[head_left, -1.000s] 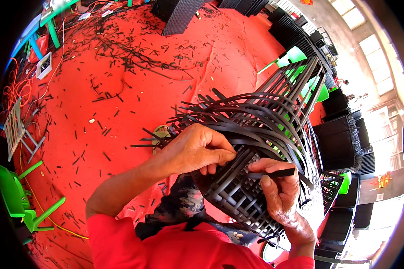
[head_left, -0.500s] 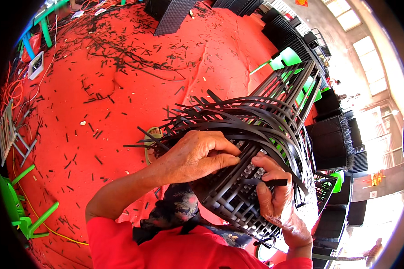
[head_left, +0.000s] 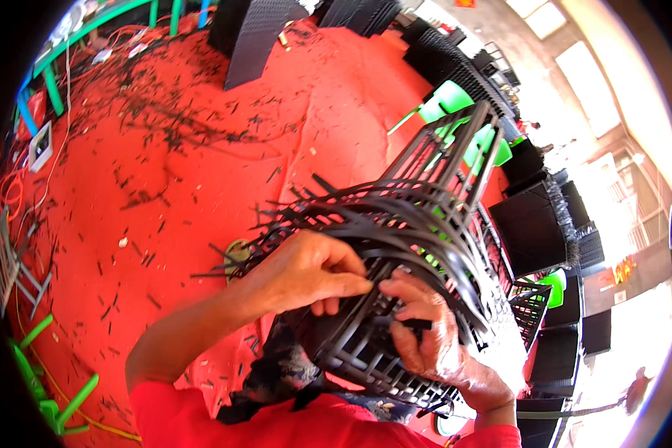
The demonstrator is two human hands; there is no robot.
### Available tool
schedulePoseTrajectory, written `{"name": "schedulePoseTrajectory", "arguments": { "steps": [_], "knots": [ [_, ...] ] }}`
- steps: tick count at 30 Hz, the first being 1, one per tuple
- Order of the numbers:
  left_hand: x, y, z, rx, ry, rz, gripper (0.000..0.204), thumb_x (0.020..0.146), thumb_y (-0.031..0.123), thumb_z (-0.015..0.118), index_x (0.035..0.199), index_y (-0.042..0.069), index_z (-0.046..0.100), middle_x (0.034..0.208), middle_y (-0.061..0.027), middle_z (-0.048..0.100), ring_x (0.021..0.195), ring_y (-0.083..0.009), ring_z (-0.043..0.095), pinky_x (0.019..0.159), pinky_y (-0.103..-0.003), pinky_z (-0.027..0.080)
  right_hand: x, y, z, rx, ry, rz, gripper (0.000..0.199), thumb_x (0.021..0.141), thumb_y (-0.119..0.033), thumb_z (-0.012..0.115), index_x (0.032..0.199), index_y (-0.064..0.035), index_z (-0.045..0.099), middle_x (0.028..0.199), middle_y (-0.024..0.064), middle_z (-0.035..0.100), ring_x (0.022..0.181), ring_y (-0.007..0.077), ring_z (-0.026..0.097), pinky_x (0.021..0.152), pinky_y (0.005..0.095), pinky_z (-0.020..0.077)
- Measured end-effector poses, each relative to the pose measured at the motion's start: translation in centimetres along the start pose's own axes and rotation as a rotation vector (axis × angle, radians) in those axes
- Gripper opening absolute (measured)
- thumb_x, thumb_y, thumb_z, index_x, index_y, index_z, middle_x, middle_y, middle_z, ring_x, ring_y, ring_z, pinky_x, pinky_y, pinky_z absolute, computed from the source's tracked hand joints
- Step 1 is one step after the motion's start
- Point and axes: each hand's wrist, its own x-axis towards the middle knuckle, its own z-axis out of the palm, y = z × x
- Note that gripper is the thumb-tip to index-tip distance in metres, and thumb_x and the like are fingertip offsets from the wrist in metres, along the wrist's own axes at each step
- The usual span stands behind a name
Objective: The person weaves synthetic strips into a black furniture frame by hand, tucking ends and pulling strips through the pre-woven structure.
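A half-woven black frame (head_left: 366, 340) of flat dark strips lies tilted across my lap. Long loose strips (head_left: 418, 216) arch over its far side and fan out to the left. My left hand (head_left: 306, 272) is closed, thumb and forefinger pinched at the weave; what lies between their tips is hidden. Close beside it, my right hand (head_left: 429, 328) has its fingertips on the strips. Its curled fingers hold a short, flat dark piece (head_left: 417, 324), blurred now; its kind is unclear.
Strip offcuts litter the red floor covering (head_left: 201, 201). Green chairs (head_left: 52, 403) stand at lower left and beyond the frame. Black woven panels (head_left: 534, 231) line the right side. A dark woven block (head_left: 257, 41) stands far ahead, and a green-edged table (head_left: 101, 22) at far left.
The view has shifted, so the surroundings sit differently. My hands stay at the same part of the weave; my right fingertips have come nearer to my left thumb.
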Motion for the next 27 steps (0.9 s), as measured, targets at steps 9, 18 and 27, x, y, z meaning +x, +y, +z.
{"name": "schedulePoseTrajectory", "arguments": {
  "steps": [9,18,27],
  "knots": [
    [0.5,-1.0,-0.3,-0.074,-0.004,-0.007,0.021,0.085,0.020,0.067,0.091,0.000,0.066,0.070,-0.0024,0.063,0.055,-0.0083,0.059,0.046,-0.020,0.046,-0.8,0.6,0.6,0.043,0.021,0.020,0.029,0.075,0.004,0.066,0.096,-0.0031,0.047,0.117,0.0211,0.056,0.114,0.0390,0.053,0.095,0.0429,0.0439],
    [0.4,-1.0,0.3,-0.002,0.055,0.037,0.020,0.085,0.018,0.063,0.091,-0.001,0.062,0.069,-0.0031,0.061,0.052,-0.0084,0.056,0.045,-0.022,0.045,-0.4,0.2,0.3,0.006,0.024,0.013,0.031,0.074,0.005,0.066,0.097,-0.0033,0.047,0.116,0.0210,0.057,0.112,0.0394,0.054,0.092,0.0438,0.0456],
    [-0.3,-0.2,0.5,0.163,0.057,0.102,0.014,0.079,0.008,0.057,0.090,-0.001,0.056,0.070,-0.0017,0.057,0.054,-0.0066,0.053,0.047,-0.021,0.041,-0.1,-0.2,0.2,0.029,-0.009,0.046,0.029,0.081,0.002,0.062,0.101,-0.0035,0.043,0.112,0.0229,0.057,0.109,0.0416,0.055,0.093,0.0446,0.0435]
  ]
}}
